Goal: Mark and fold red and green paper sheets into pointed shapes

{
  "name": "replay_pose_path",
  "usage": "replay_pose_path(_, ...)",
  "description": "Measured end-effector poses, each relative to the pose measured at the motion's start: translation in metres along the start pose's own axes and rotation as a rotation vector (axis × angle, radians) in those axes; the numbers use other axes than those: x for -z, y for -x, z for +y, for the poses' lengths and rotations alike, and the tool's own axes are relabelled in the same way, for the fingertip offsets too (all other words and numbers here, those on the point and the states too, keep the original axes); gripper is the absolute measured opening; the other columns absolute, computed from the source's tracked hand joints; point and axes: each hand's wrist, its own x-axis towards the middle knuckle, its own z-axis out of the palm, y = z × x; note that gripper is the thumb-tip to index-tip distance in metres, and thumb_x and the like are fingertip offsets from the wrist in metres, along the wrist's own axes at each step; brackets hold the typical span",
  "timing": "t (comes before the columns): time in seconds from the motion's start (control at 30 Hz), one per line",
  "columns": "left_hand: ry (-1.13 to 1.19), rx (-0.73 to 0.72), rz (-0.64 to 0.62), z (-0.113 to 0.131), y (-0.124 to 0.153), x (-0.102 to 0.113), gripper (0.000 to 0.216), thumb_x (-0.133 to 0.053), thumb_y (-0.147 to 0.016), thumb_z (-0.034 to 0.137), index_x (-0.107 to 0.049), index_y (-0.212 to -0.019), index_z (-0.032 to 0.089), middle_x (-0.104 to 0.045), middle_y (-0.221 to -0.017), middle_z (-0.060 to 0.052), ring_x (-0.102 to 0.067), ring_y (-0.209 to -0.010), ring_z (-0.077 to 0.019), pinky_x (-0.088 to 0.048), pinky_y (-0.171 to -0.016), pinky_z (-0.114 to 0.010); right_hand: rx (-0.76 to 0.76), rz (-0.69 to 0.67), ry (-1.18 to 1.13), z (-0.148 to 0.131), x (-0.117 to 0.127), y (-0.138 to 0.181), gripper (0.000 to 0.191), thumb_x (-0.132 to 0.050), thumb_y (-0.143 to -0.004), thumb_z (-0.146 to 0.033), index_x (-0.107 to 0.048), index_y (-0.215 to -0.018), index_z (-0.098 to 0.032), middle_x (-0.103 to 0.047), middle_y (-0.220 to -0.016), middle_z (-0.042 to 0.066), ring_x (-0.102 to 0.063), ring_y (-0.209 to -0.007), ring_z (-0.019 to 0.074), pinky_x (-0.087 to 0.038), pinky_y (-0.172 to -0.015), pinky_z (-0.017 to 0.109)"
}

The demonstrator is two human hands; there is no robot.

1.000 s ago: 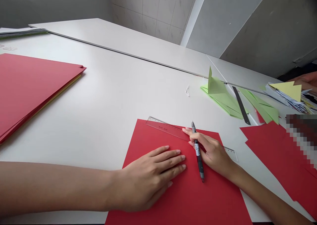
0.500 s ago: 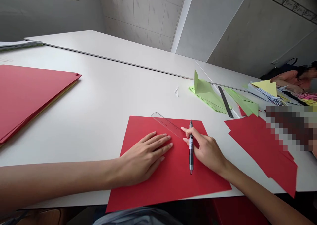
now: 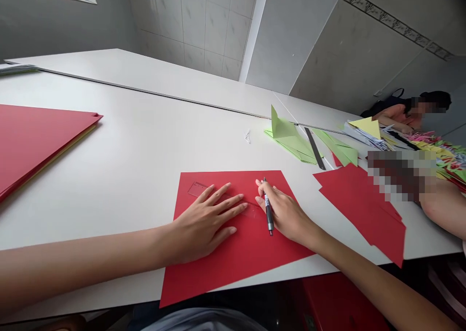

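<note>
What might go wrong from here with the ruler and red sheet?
The transparent ruler lies slanted across the red sheet, its middle under the left hand; uneven pressure might make it slip. The sheet's near-left corner overhangs the table edge, so a bump could crease it or shift the sheet.

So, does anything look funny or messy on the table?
Nothing looks spilled. The red sheet beneath the clear ruler lies askew, its near left corner seeming to poke past the edge of the table. A green paper has one flap sticking up, and a tiny white bit lies alone.
</note>
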Motion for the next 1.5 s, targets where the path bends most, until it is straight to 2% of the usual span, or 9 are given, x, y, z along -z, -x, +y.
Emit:
replay_pose_path(0.17,0.004,-0.086,-0.106,-0.025,0.044,0.025,0.057,-0.042,-0.100,0.031,-0.018,-0.151,0.036,-0.034,-0.153,0.005,-0.013,-0.147,-0.0242,-0.013,-0.121,-0.047,0.046,0.004,0.046,0.017,-0.007,-0.009,0.018,-0.040,-0.099,-0.031,-0.041,-0.117,-0.028,-0.065,-0.106,0.004,-0.068,-0.098,0.0212,-0.042,-0.107,0.052)
replay_pose_path(0.3,0.031,-0.090,-0.078,-0.043,0.075,0.042,0.056,-0.048,-0.097,0.024,-0.030,-0.146,0.042,-0.047,-0.144,0.007,-0.026,-0.143,-0.0196,-0.020,-0.121,-0.043,0.108,0.002,0.055,0.033,-0.016,-0.027,0.013,-0.042,-0.099,-0.035,-0.043,-0.108,-0.025,-0.057,-0.133,0.012,-0.049,-0.132,0.0236,-0.028,-0.115,0.053)
replay_pose_path(0.4,0.041,-0.072,-0.045,-0.050,0.084,0.045,0.050,-0.047,-0.097,0.022,-0.039,-0.142,0.044,-0.051,-0.140,0.007,-0.032,-0.141,-0.0188,-0.024,-0.120,-0.044,0.179,-0.031,0.056,0.051,-0.006,-0.053,0.007,-0.044,-0.098,-0.032,-0.043,-0.099,-0.025,-0.044,-0.149,0.012,-0.040,-0.139,0.0218,-0.025,-0.117,0.051)
replay_pose_path(0.57,-0.093,0.011,0.045,-0.028,0.084,0.031,0.051,-0.045,-0.098,0.029,-0.034,-0.146,0.039,-0.043,-0.148,0.002,-0.037,-0.140,-0.0236,-0.021,-0.120,-0.049,0.234,-0.062,0.083,0.065,0.021,-0.096,0.010,-0.043,-0.095,-0.021,-0.046,-0.087,-0.025,-0.049,-0.146,0.007,-0.030,-0.144,0.0234,-0.019,-0.118,0.053)
replay_pose_path(0.67,-0.185,0.118,0.161,-0.007,0.085,0.019,0.059,-0.048,-0.096,0.035,-0.027,-0.151,0.029,-0.033,-0.154,-0.007,-0.026,-0.143,-0.0330,-0.021,-0.118,-0.054,0.177,-0.022,0.081,0.043,0.009,-0.103,0.009,-0.038,-0.098,-0.026,-0.044,-0.091,-0.024,-0.049,-0.145,0.013,-0.030,-0.144,0.0283,-0.017,-0.114,0.063)
replay_pose_path(0.77,-0.155,0.052,0.073,-0.001,0.084,0.020,0.067,-0.049,-0.095,0.040,-0.020,-0.153,0.023,-0.027,-0.156,-0.011,-0.022,-0.145,-0.0336,-0.015,-0.119,-0.056,0.128,-0.026,0.045,0.012,-0.021,-0.096,0.013,-0.039,-0.099,-0.039,-0.038,-0.097,-0.026,-0.045,-0.147,0.016,-0.037,-0.139,0.0315,-0.029,-0.106,0.067)
replay_pose_path(0.87,-0.094,-0.035,-0.049,-0.013,0.084,0.030,0.066,-0.048,-0.096,0.039,-0.018,-0.153,0.027,-0.018,-0.159,-0.009,-0.020,-0.146,-0.0301,-0.010,-0.119,-0.055,0.173,-0.072,0.015,-0.004,-0.038,-0.089,0.026,-0.050,-0.094,-0.048,-0.037,-0.096,-0.026,-0.036,-0.154,0.012,-0.020,-0.146,0.0322,-0.019,-0.111,0.067)
replay_pose_path(1.07,0.015,-0.090,-0.093,-0.024,0.081,0.033,0.071,-0.052,-0.093,0.044,-0.017,-0.153,0.027,-0.012,-0.160,-0.009,-0.012,-0.147,-0.0306,-0.007,-0.119,-0.055,0.359,-0.175,-0.025,0.016,-0.026,-0.095,0.030,-0.056,-0.091,-0.048,-0.035,-0.092,-0.027,-0.036,-0.154,0.009,-0.019,-0.147,0.0272,-0.010,-0.117,0.060)
replay_pose_path(1.5,0.068,0.012,-0.068,-0.002,0.066,0.019,0.069,-0.046,-0.094,0.047,-0.020,-0.153,0.020,-0.012,-0.160,-0.014,-0.010,-0.147,-0.0351,-0.007,-0.115,-0.065,0.367,-0.210,0.043,0.008,-0.026,-0.091,0.027,-0.057,-0.091,-0.040,-0.033,-0.094,-0.027,-0.034,-0.155,0.008,-0.017,-0.148,0.0257,-0.014,-0.118,0.058)
